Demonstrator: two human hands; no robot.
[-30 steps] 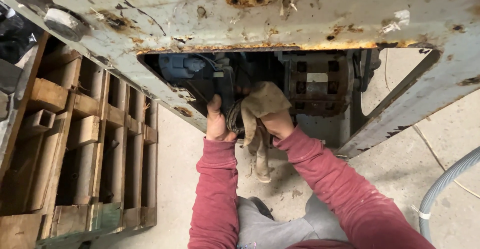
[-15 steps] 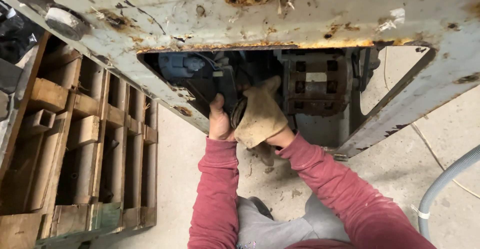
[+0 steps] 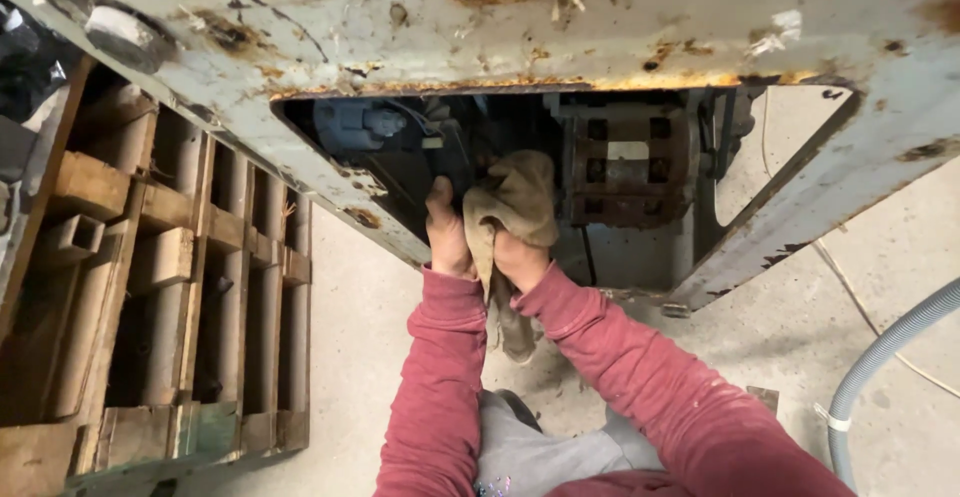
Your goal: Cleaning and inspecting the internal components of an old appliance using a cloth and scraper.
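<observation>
Your right hand (image 3: 520, 257) clamps the rag (image 3: 515, 207); left hand (image 3: 447, 237) grip unclear. Rusty opening edge (image 3: 440, 85) could cut your wrists.

A workshop: rusty machine frame (image 3: 520, 17), wooden pallet (image 3: 150, 287), concrete floor (image 3: 880, 247).
</observation>
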